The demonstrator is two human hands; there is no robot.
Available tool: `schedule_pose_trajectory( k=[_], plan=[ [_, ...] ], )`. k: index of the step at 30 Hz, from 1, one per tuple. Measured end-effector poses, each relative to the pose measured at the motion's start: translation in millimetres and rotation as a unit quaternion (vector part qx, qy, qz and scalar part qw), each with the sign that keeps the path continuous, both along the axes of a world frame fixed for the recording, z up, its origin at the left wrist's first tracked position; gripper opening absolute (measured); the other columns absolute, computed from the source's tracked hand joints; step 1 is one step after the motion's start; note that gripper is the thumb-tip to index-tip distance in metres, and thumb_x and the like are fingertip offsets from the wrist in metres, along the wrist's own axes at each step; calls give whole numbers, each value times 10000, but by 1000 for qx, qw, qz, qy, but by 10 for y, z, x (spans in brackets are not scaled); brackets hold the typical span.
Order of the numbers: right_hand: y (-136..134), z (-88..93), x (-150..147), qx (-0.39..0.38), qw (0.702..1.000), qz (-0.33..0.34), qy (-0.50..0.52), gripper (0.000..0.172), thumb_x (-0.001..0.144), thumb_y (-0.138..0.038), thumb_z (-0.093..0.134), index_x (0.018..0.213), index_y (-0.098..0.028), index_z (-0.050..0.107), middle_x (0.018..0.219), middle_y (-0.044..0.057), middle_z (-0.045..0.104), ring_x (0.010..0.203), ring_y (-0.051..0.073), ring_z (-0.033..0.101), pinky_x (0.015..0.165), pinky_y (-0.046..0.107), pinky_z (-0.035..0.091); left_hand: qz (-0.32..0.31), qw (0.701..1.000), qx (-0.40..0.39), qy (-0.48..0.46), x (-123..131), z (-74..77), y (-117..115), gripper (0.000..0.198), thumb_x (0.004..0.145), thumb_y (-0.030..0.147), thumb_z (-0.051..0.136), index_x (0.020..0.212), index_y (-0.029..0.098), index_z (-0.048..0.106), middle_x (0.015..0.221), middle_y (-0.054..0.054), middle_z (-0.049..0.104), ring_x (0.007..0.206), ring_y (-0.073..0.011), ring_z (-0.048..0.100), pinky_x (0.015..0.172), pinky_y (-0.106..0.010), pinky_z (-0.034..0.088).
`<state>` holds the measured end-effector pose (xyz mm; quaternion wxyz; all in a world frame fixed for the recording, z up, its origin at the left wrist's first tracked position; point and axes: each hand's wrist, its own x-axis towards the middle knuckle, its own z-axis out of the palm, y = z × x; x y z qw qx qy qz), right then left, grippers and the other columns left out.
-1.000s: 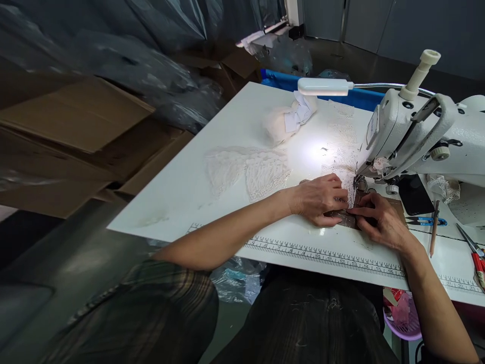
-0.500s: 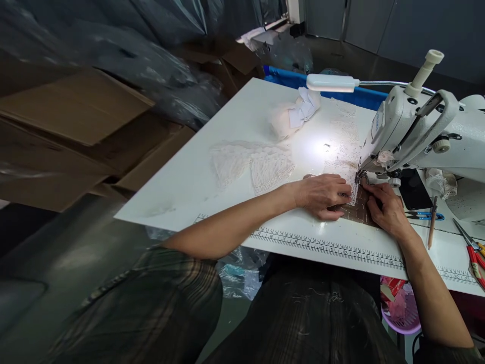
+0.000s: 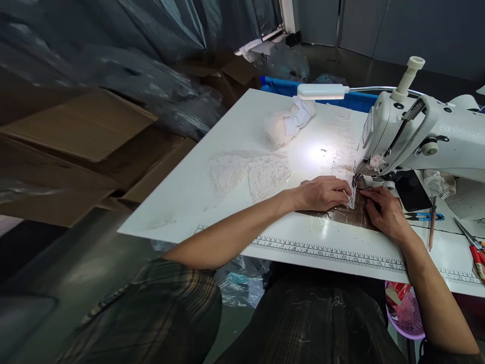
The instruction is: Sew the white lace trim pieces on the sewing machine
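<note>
A narrow white lace strip (image 3: 351,198) runs under the needle area of a white sewing machine (image 3: 379,131). My left hand (image 3: 326,193) lies palm down left of the needle, fingers stretched out and fingertips on the lace edge. To the right of the strip, my right hand (image 3: 384,210) rests on the brown plate (image 3: 341,217), index finger reaching towards the presser foot (image 3: 356,179) and thumb apart from it. Nothing shows in its fingers. More lace (image 3: 339,136) extends behind the needle. My left palm hides part of the plate.
Lace pieces (image 3: 250,172) and a pale bundle (image 3: 286,126) lie on the white table (image 3: 182,202). At right are a black phone (image 3: 413,189), blue thread snips (image 3: 424,217), a pencil (image 3: 432,225) and red-handled scissors (image 3: 476,260). Cardboard boxes (image 3: 79,121) stand left.
My left hand has flattened, its fingers less bent and moved slightly up towards the lace beside the needle. My right hand stays almost in place. The whole view has shifted slightly.
</note>
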<state>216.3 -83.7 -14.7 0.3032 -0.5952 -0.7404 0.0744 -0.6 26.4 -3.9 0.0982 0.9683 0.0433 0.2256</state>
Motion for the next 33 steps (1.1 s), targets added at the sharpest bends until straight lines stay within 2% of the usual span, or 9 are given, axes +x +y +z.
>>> schedule_pose_trajectory(
  k=[5, 9, 15, 26, 33],
  plan=[
    [-1, 5, -1, 16, 1000, 8, 12, 331, 911, -234, 466, 1101, -192, 734, 1058, 100, 679, 933, 226, 666, 836, 390, 566, -11, 995, 68, -77, 0, -6, 10, 280, 1010, 210, 482, 861, 147, 710, 940, -109, 729, 820, -152, 666, 717, -316, 550],
    [-15, 26, -8, 5, 1000, 13, -3, 356, 921, -228, 458, 1165, -201, 716, 1064, 105, 661, 951, 227, 652, 830, 386, 570, -25, 994, 61, -86, 19, -40, 7, 292, 1018, 220, 481, 854, 149, 711, 895, -86, 738, 796, -145, 673, 706, -301, 545],
    [-26, 33, -11, -5, 997, 56, -51, 434, 882, -154, 468, 1242, -241, 693, 1057, 121, 586, 975, 239, 605, 823, 409, 567, -25, 999, 29, -20, 24, -74, -1, 308, 1031, 232, 448, 898, 181, 722, 942, -63, 752, 816, -145, 676, 753, -316, 534],
    [-29, 38, -9, -26, 995, 53, -81, 421, 898, -168, 475, 1231, -280, 707, 1038, 109, 553, 937, 235, 561, 819, 423, 570, -30, 995, 82, 46, 5, -3, -21, 400, 1044, 166, 329, 905, 181, 704, 1000, -61, 741, 816, -158, 624, 774, -318, 475],
    [-22, 56, 10, -2, 992, 82, -100, 410, 906, -181, 466, 1224, -267, 710, 1044, 112, 560, 927, 228, 564, 802, 412, 571, -19, 986, 122, 109, -21, 111, -120, 297, 973, 306, 456, 936, 158, 710, 965, -91, 706, 804, -195, 602, 794, -346, 447]
  ],
)
